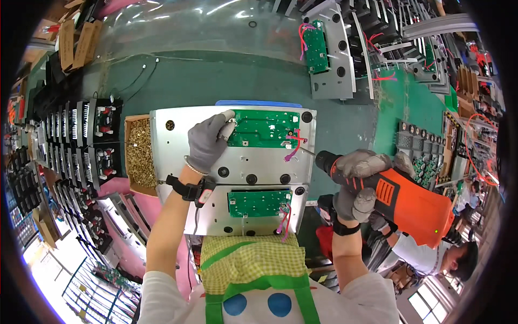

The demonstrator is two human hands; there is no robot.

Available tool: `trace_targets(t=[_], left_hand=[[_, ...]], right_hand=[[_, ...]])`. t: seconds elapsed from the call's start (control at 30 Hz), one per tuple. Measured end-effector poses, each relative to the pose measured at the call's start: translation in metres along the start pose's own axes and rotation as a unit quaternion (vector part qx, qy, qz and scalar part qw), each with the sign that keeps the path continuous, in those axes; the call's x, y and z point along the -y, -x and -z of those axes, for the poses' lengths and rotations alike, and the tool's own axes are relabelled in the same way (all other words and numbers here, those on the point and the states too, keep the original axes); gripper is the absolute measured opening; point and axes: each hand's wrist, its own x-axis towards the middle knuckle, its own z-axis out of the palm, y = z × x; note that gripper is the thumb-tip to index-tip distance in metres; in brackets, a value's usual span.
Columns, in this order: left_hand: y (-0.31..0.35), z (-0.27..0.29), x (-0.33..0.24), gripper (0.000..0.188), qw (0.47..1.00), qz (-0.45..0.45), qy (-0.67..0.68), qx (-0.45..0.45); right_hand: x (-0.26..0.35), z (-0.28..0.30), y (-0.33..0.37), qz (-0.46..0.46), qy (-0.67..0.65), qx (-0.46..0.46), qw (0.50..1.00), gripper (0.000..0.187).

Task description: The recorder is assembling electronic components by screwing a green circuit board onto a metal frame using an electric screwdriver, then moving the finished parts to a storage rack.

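In a grey glove, my left hand [208, 141] is at the left end of a green circuit board [264, 128], its fingertips pinched together over the board's edge. Whether a small part sits between them is hidden. The board lies on a silver metal plate [199, 156], with red and pink wires [293, 146] at its right end. My right hand [353, 202], also gloved, grips an orange and black power screwdriver [413, 205]. Its thin bit points left, close to the plate's right edge and the wires. Nearer me lies a second metal plate [210, 211] carrying another green board [259, 203].
Left of the plates stands a cardboard box [129, 156] of small brass-coloured screws. Black metal assemblies [81, 127] are stacked farther left. Another plate with a board [337, 54] lies at the far right. A co-worker [431, 256] is at the lower right.
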Motion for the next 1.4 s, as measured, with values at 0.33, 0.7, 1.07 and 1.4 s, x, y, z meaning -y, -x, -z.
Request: trace_targets(t=[0.33, 0.7, 1.07, 1.4], left_hand=[[0.001, -0.004, 0.003, 0.019, 0.999, -0.025, -0.001, -0.029], [0.001, -0.003, 0.000, 0.018, 0.999, -0.017, 0.009, -0.035], [0.017, 0.059, -0.039, 0.037, 0.645, 0.351, 0.673, 0.088], [0.032, 0.055, -0.077, 0.024, 0.598, 0.366, 0.691, 0.179]], right_hand=[[-0.001, -0.019, 0.006, -0.037, 0.108, -0.026, 0.993, 0.071], [-0.015, -0.026, 0.010, -0.044, 0.193, 0.044, 0.979, 0.068], [0.040, -0.042, -0.029, 0.008, -0.062, 0.039, 0.997, 0.069], [0.024, -0.075, -0.056, 0.161, -0.123, 0.147, 0.968, 0.063]])
